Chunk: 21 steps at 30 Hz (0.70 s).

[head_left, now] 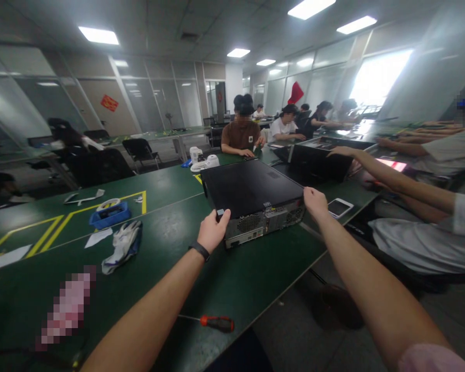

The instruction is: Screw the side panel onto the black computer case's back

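A black desktop computer case (251, 186) lies flat on the green table (166, 237), its grey back panel with vents and ports turned towards me. My left hand (213, 230), with a dark band on the wrist, grips the near left corner, thumb on the top cover. At the near right corner my right hand (315, 203) is closed on the case's edge; its fingertips are partly hidden. Nearer to me, a red and black screwdriver (218, 323) rests on the table below the case.
Left of the case are work gloves (123, 246), a blue tray (109, 217) and a paper scrap (98, 237). A white phone-like device (340, 207) lies to the right. A co-worker's hand (343, 151) touches another dark case (320, 161). Another person (242, 132) sits opposite.
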Motion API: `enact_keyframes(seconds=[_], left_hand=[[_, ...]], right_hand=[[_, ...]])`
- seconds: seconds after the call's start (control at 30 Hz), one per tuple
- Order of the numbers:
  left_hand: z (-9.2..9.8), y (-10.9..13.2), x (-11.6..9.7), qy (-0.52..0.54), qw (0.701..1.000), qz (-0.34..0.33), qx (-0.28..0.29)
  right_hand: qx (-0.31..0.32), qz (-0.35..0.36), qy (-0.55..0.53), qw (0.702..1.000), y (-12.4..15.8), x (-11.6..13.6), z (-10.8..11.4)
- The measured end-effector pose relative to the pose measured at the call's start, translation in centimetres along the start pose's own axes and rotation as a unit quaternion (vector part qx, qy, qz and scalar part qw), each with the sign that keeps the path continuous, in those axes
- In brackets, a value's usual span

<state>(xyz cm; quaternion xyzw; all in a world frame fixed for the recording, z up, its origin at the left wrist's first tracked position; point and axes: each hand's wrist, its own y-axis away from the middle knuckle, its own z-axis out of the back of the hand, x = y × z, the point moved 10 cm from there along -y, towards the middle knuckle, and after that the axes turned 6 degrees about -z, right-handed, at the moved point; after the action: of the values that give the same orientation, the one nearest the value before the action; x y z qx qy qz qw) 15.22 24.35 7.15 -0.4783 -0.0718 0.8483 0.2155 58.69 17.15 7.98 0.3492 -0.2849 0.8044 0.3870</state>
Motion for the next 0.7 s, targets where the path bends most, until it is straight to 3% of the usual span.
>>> enact_keyframes(seconds=[0.2,0.37,0.53,0.6,0.7], left_hand=[[-2.5,-2.8,-1.1,-0.049,0.999,0.016,0.001],[-2.7,-3.4,-2.9,-0.126,0.991,-0.033,0.005],[-3.7,-4.1,-6.2,-0.228,0.961,-0.153,0.043],[-4.5,-4.3,-7.1,-0.266,0.943,-0.190,0.068],[-5.0,-4.2,-8.0,-0.317,0.918,-0.223,0.085]], right_hand=[[-0.011,0.014,0.070,0.997,-3.5,0.8,0.0],[-0.018,0.144,0.119,0.982,-2.7,4.6,0.5],[0.130,0.337,0.192,0.912,1.2,8.3,-2.4],[0.174,0.374,0.224,0.883,2.0,8.6,-3.4],[0.193,0.395,0.260,0.860,2.1,8.7,-3.9]])
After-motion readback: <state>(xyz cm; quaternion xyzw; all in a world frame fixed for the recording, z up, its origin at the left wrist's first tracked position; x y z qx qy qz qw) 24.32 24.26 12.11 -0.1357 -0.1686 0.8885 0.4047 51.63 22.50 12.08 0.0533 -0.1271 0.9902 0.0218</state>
